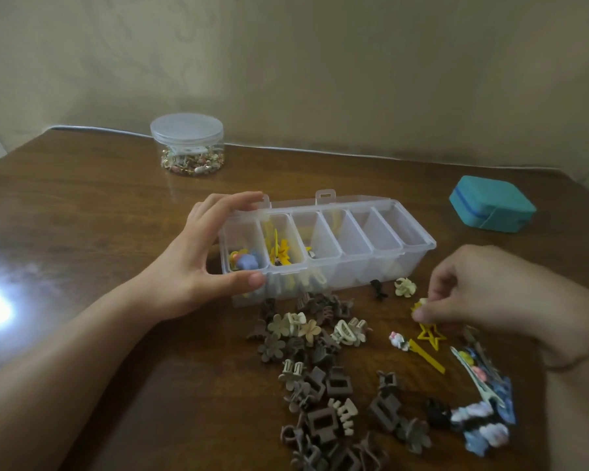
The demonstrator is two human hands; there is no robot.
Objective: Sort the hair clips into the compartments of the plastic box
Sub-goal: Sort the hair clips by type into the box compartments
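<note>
A clear plastic box with several compartments stands open mid-table. Its leftmost compartment holds a blue flower clip, the one beside it yellow clips. My left hand grips the box's left end, thumb on the front wall and fingers over the back rim. My right hand pinches a small yellow clip just above the table, right of the box's front. A yellow star clip and a yellow bar clip lie beneath it. A pile of brown and beige claw clips spreads in front of the box.
A round clear jar of small trinkets stands at the back left. A teal case sits at the back right. Blue and white clips on a card lie at the front right. A small black clip and a cream flower clip lie by the box.
</note>
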